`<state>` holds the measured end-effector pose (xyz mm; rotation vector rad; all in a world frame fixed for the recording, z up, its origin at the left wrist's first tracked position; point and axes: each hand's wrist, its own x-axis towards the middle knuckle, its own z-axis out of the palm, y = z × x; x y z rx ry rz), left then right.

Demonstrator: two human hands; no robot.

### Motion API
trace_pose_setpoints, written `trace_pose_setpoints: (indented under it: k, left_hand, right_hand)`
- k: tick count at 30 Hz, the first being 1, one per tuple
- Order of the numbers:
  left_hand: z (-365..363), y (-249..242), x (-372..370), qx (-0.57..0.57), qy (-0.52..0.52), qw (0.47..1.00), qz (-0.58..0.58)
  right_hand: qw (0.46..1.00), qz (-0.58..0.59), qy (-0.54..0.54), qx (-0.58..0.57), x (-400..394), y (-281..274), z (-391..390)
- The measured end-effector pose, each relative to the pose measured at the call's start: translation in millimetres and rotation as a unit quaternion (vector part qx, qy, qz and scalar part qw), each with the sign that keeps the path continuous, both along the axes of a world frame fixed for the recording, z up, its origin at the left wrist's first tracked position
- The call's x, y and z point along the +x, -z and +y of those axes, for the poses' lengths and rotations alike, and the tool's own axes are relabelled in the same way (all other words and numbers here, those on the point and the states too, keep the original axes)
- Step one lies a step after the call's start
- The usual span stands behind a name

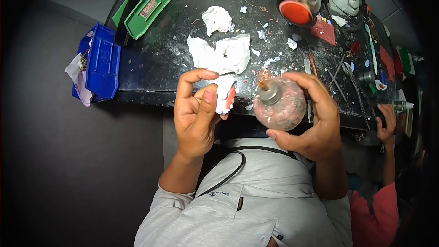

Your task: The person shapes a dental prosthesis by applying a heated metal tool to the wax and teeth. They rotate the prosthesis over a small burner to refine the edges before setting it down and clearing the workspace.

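Note:
My left hand [195,110] is closed around a small white plaster piece [224,92] with a pink-red patch on its right side. Its index finger is raised and bent, while the other fingers are partly hidden behind the piece. My right hand [315,116] grips a round glass spirit lamp [286,107] between thumb and fingers. The lamp is smeared with pink and white residue, and its metal neck [270,92], with an orange-brown tip, tilts toward the plaster piece. A gap separates the two. Crumpled white paper [222,52] lies on the bench beyond my left hand.
The dark bench [160,71] is strewn with white and pink scraps. Blue bin [103,64] and green bin [148,11] stand left. A red-topped stand [295,13], metal tools [337,87] and a toothbrush [371,48] lie right. Another person's hand [387,121] rests at the right edge.

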<state>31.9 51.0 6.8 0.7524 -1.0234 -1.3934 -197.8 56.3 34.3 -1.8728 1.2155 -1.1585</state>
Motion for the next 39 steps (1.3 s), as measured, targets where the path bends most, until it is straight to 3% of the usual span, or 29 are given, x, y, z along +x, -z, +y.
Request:
trace_pose_setpoints:
  k: [9, 30, 33, 35, 39]
  left_hand:
    - [2, -1, 0, -0.038, -0.017, 0.999, -0.013]
    - [3, -5, -2, -0.022, -0.027, 0.999, -0.013]
    - [2, -6, 0, 0.006, -0.023, 1.000, 0.005]
    - [-2, 1, 7, 0.018, 0.056, 0.994, 0.094]
    - [-5, 5, 7, 0.038, 0.104, 0.978, 0.178]
  right_hand:
    - [0.998, 0.032, -0.046, -0.036, 8, -7, 2]
    - [0.999, 0.041, -0.030, -0.013, 9, -9, 2]
    - [1.000, 0.016, -0.003, 0.001, 5, -4, 0]
    - [0.999, 0.030, 0.006, -0.023, -1, -1, -2]
    - [0.996, -0.070, 0.046, 0.029, -3, 0, 1]
